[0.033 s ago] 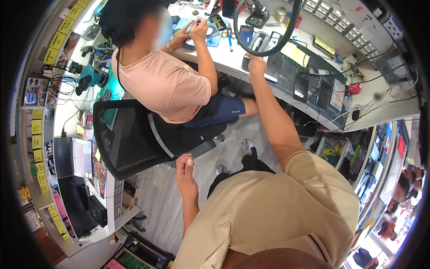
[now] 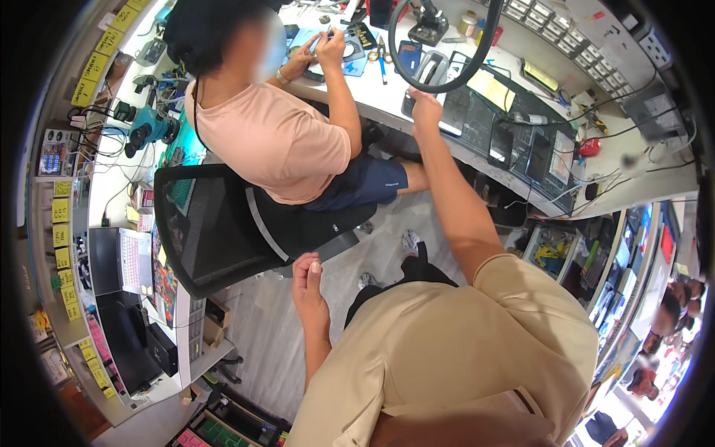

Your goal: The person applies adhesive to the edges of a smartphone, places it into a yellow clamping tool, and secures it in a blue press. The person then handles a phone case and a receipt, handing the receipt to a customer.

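My right arm stretches forward to the workbench (image 2: 387,103), and my right hand (image 2: 427,112) is closed at its front edge, just under the ring of a black lamp (image 2: 477,68). A dark phone-like slab (image 2: 408,104) shows beside its fingers; whether they grip it I cannot tell. A grey device (image 2: 432,69) lies just beyond. My left hand (image 2: 311,289) hangs over the floor near the office chair (image 2: 216,231), fingers curled and thumb folded against them, with nothing visible in it. At the bench's left, a seated co-worker's hands (image 2: 325,51) work with a small part and tool.
Scissors (image 2: 382,63), a yellow note pad (image 2: 491,91), several phones and cables crowd the bench. A blue-green microscope (image 2: 153,128) stands on the left counter near a pink-keyed laptop (image 2: 136,261). The co-worker (image 2: 268,141) and chair occupy the left front. Small drawers (image 2: 596,56) line the back right.
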A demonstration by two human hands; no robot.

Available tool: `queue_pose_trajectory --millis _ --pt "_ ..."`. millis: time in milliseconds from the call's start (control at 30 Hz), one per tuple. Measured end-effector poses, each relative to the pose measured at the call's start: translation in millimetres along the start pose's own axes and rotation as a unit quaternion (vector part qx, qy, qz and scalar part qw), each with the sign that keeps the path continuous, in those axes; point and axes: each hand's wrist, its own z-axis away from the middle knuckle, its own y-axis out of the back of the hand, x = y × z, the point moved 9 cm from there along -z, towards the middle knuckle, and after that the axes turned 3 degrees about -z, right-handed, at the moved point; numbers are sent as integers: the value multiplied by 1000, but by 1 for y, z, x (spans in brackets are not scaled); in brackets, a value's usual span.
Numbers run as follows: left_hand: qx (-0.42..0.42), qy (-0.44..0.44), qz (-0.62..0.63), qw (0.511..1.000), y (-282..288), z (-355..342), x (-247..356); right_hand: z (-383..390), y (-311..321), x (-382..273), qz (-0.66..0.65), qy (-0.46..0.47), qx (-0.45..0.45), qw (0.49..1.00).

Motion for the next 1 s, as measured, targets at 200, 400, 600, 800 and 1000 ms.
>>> queue_pose_trajectory --millis 200,400,600,800,1000 --pt "-13 -16 6 1000 -17 -10 11 23 12 -6 280 111 34 953" --pt "-71 -51 44 995 -11 -13 15 59 54 -23 339 110 -64 932" --pt "-288 -155 -2 945 -53 -9 -8 257 189 -51 216 46 -147 964" --pt "-571 -91 -63 814 -132 90 -70 511 381 -69 220 62 125 966" --pt "-778 -161 -102 598 -176 298 -90 763 525 -44 27 71 401 913"
